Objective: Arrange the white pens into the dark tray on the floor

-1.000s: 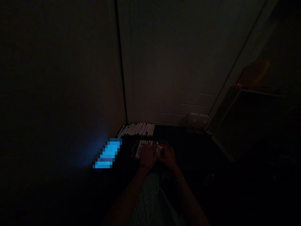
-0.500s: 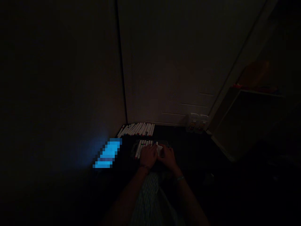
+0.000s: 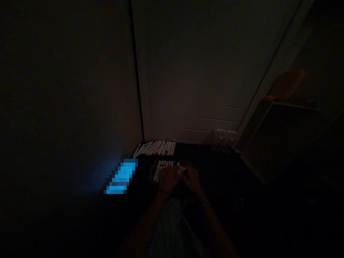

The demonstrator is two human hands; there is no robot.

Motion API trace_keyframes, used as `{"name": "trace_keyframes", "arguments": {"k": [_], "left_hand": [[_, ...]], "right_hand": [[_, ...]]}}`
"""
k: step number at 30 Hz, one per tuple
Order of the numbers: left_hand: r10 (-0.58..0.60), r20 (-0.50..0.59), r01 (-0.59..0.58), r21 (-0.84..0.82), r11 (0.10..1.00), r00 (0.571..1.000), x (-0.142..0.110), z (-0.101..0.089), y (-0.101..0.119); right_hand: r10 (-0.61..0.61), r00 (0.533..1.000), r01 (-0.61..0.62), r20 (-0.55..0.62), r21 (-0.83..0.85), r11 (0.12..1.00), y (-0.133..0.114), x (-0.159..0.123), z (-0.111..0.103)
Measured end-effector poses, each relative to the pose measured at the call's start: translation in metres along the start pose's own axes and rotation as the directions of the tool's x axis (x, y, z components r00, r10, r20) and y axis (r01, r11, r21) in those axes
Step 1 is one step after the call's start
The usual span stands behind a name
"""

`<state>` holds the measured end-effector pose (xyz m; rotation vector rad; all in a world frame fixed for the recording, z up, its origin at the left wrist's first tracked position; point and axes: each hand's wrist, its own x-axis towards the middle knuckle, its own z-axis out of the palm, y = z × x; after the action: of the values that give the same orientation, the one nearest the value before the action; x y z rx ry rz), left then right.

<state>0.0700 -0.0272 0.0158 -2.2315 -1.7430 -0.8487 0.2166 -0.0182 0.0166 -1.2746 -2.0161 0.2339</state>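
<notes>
In very dim light, my left hand (image 3: 168,178) lies over a row of white markers (image 3: 158,171). Its thumb and index finger are closed at one marker (image 3: 178,163), whose end sticks up just past the fingertips. Close beside it, my right hand (image 3: 191,178) pinches a crumpled white piece, like tissue or paper (image 3: 181,170), against that marker's side. Under both hands is a clear plastic case (image 3: 152,172) that holds the row of markers. My hands hide the marker's lower part and the middle of the case.
Several loose white markers (image 3: 158,147) lie in a pile at the back left of the dark table (image 3: 215,172). Two clear packages (image 3: 224,140) stand against the wall at the back right. A glowing blue, pixelated screen (image 3: 120,176) is at the left edge.
Both hands stay at the same spot, with only slight finger shifts around the white piece. The whole view has moved slightly.
</notes>
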Motion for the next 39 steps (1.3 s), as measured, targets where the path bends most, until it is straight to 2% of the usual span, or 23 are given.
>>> {"name": "trace_keyframes", "arguments": {"k": [8,14,19,26,39], "left_hand": [[0.020,-0.002,-0.020,0.003,1.000,1.000,0.001,-0.004,0.002],[-0.060,-0.056,0.063,0.045,0.997,0.997,0.001,-0.008,0.002],[-0.099,-0.048,0.102,0.079,0.992,0.994,-0.001,-0.004,-0.002],[-0.064,-0.024,0.066,0.111,0.992,0.998,0.000,-0.002,-0.004],[-0.091,-0.031,0.093,0.068,0.993,0.995,0.000,-0.004,-0.001]], "right_hand": [[0.052,0.995,-0.063,-0.084,-0.141,0.988,0.000,0.000,-0.001],[0.014,0.999,-0.023,-0.036,-0.248,0.968,-0.007,0.000,-0.004],[-0.027,1.000,0.025,-0.007,-0.252,0.967,-0.012,-0.001,-0.008],[-0.010,1.000,0.003,-0.027,-0.244,0.970,-0.009,-0.001,-0.006],[-0.002,1.000,0.000,-0.008,-0.230,0.973,-0.005,-0.001,-0.003]]}}
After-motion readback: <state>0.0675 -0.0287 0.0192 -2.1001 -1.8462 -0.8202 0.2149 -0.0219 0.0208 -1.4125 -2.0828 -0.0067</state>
